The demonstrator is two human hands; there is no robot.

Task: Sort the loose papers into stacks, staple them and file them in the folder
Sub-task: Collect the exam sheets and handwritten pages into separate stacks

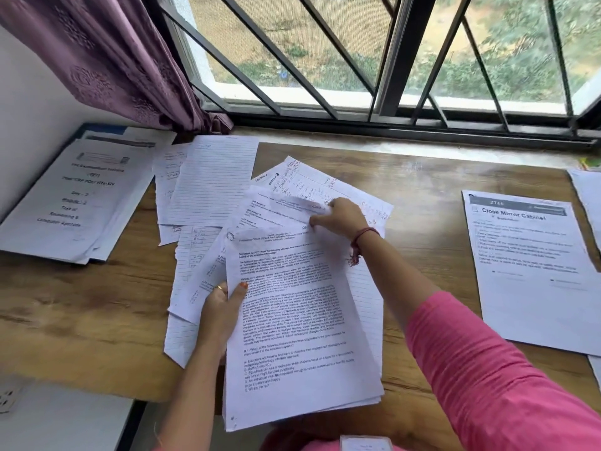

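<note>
A stack of printed pages (292, 320) is held up over the wooden table (97, 304). My left hand (221, 307) grips its left edge, thumb on top. My right hand (338, 216) pinches the curled corner of a printed sheet (276, 209) above that stack. Loose papers lie fanned out beneath: a blank lined sheet (211, 180), handwritten sheets (309, 183) and more lined pages (192, 252). A stapled booklet (71, 200) rests on a blue folder (94, 128) at the far left.
A printed sheet headed "Close Mirror Cabinet" (530, 265) lies at the right, with more paper (588, 196) beyond it. A purple curtain (107, 60) hangs at the back left beside a barred window (357, 60). A white socket plate (9, 398) sits low at the left.
</note>
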